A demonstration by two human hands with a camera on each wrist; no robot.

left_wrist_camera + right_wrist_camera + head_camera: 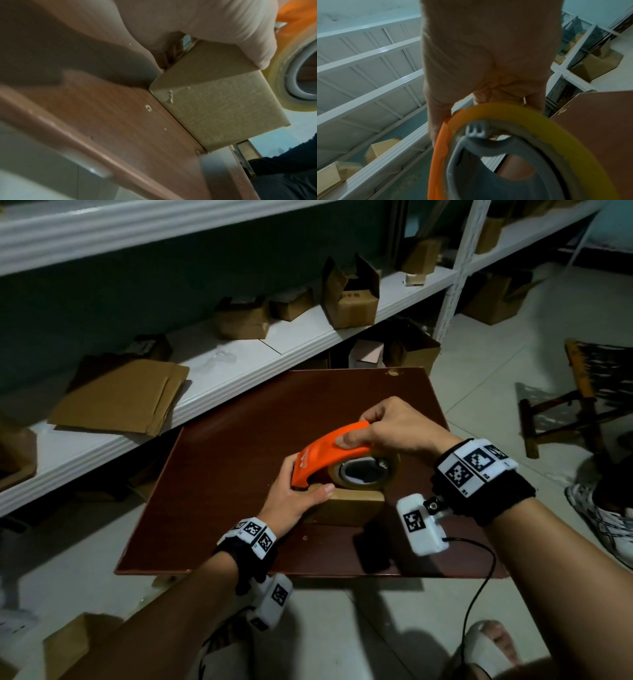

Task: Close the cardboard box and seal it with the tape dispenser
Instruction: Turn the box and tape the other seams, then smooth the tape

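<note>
A small closed cardboard box [349, 506] [217, 106] stands on a dark red-brown board [239, 440]. My left hand [294, 498] grips its left end, thumb along the top edge and fingers round the far side. An orange tape dispenser [329, 455] with a roll of clear yellowish tape [363, 474] [295, 75] [556, 128] rests on the box top, its front end down at the left edge by my left fingers. My right hand [383, 429] [484, 67] grips the dispenser's curved orange back from above. The box top is hidden under the dispenser.
White metal shelves [239, 361] run behind the board, carrying flattened cardboard [120, 398] and several small boxes [349, 296]. A wooden stool [582, 402] stands at the right. A cable [479, 577] hangs from the right wrist camera. A shoe [599, 518] and a slipper [489, 648] are on the floor.
</note>
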